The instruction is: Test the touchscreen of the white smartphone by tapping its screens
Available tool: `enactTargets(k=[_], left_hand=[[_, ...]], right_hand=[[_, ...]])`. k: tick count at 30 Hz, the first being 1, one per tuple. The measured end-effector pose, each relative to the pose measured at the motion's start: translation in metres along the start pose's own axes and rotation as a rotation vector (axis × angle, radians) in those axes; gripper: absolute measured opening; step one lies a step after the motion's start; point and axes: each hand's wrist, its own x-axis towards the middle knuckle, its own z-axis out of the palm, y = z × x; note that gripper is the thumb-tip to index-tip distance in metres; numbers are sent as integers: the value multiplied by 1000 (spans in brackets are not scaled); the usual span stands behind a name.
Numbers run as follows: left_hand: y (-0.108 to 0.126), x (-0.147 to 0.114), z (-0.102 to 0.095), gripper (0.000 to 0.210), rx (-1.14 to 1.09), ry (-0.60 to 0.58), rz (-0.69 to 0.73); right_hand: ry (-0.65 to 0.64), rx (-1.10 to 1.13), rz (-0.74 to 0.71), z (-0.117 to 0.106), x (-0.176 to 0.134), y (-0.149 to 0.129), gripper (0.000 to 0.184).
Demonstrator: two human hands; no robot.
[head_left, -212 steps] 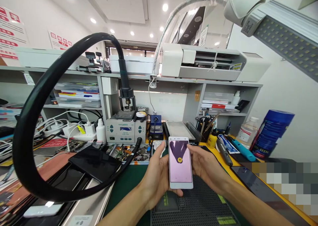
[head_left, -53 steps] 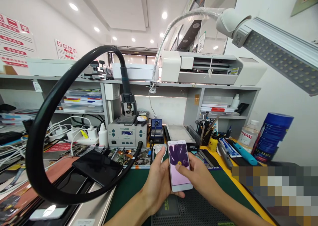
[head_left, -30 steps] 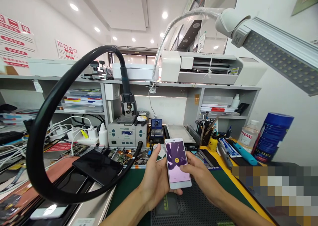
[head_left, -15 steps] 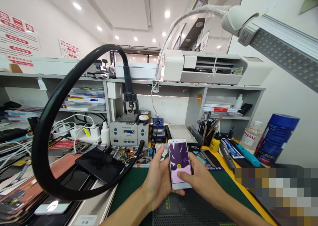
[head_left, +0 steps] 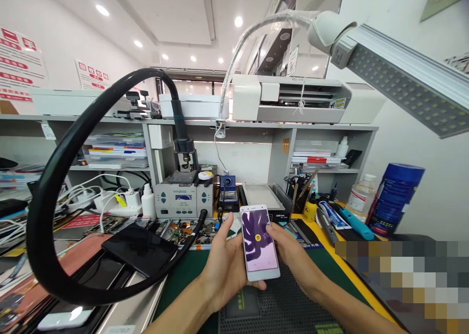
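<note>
A white smartphone (head_left: 261, 274) is held upright and tilted back over the black perforated mat. Its lit screen is pink with dark purple strokes and a small yellow circle in the middle. My left hand (head_left: 226, 268) cradles it from the left and below, its thumb standing up apart from the phone and fingertips showing under the bottom edge. At the right edge, my right hand (head_left: 289, 248) grips the phone, with the thumb on the upper right of the screen. The other right fingers are hidden behind the phone.
A thick black hose (head_left: 47, 187) loops at the left from a hot-air station (head_left: 183, 202). Dark tablets (head_left: 141, 248) and other devices pile up on the left. Tools, a white tube and a blue can (head_left: 395, 199) stand at the right. A lamp (head_left: 406, 75) hangs overhead.
My right thumb has moved from the lower screen up to its upper right edge. The purple strokes now reach further down the screen. The whole view has shifted slightly.
</note>
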Motion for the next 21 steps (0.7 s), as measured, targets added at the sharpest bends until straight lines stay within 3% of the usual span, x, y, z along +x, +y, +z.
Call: enactTargets(k=[3,11,17,21], left_hand=[[2,-1,1,80,7,11,0],[4,0,-1,80,32,11,-9],[5,0,-3,81,7,6,-8],[6,0,-3,82,4,-13,5]], right_hand=[[-33,-38,-18,0,1,-3,25],[-45,-198,-47,5,0,-6,32],[-202,-123,43,-8,2,-14,59],[-230,11,93,-14,5,-20,61]])
